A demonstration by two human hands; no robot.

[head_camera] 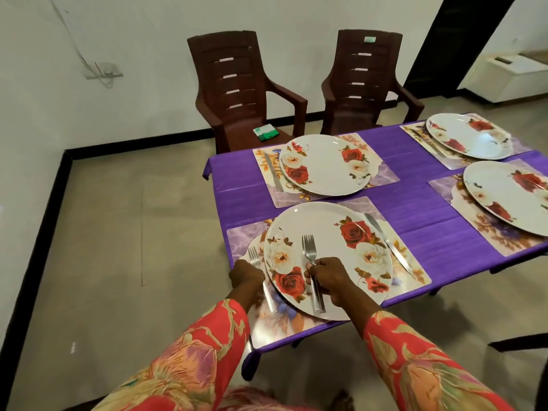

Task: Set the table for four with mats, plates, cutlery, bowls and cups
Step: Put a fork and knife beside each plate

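Forks (313,274) could slip from my right hand (332,277) and clatter onto the near plate (329,259) — I hold a few by the handles, fingers curled shut. My left hand (246,275), closed too, sets one fork (255,258) on the mat (246,235) just left of the plate; knives (388,243) are laid at three settings — the fourth, I can't tell.

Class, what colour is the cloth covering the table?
Purple, a plain cloth with faint streaks; the head view shows it between the mats.
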